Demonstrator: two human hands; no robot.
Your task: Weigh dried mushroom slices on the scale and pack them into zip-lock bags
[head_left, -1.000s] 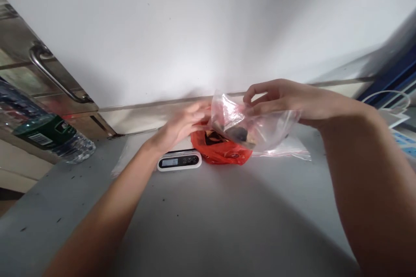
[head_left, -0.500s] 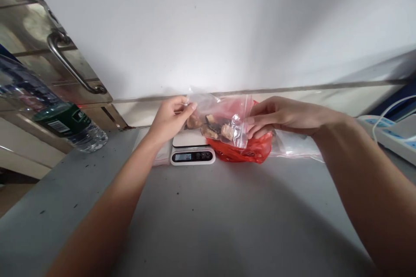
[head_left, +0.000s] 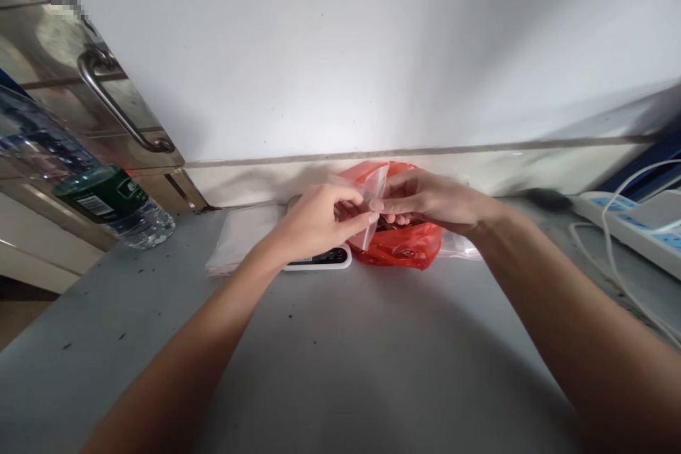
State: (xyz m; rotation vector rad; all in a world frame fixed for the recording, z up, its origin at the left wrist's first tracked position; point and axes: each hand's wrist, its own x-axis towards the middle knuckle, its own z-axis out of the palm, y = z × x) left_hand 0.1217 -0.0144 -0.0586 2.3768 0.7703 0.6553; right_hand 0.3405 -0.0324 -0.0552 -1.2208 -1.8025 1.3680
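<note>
Both hands meet at the top edge of a clear zip bag (head_left: 377,184). My left hand (head_left: 324,220) pinches one part of the bag, and my right hand (head_left: 425,198) pinches its edge close to the left fingertips. My left hand hides most of the bag and whatever lies in it. Behind and below the fingers sits an open red plastic bag (head_left: 404,247) with dark brown pieces inside. A white digital scale (head_left: 340,257) stands just left of the red bag, largely covered by my left hand.
A stack of clear bags (head_left: 242,234) lies left of the scale, and more clear bags (head_left: 460,247) lie right of the red bag. A water bottle (head_left: 106,195) stands at the left. A power strip (head_left: 638,227) with a white cable (head_left: 611,255) is at the right.
My right hand has moved left and my left hand right, so they now meet at the bag. The bag has turned, and the brown pieces in it no longer show.
</note>
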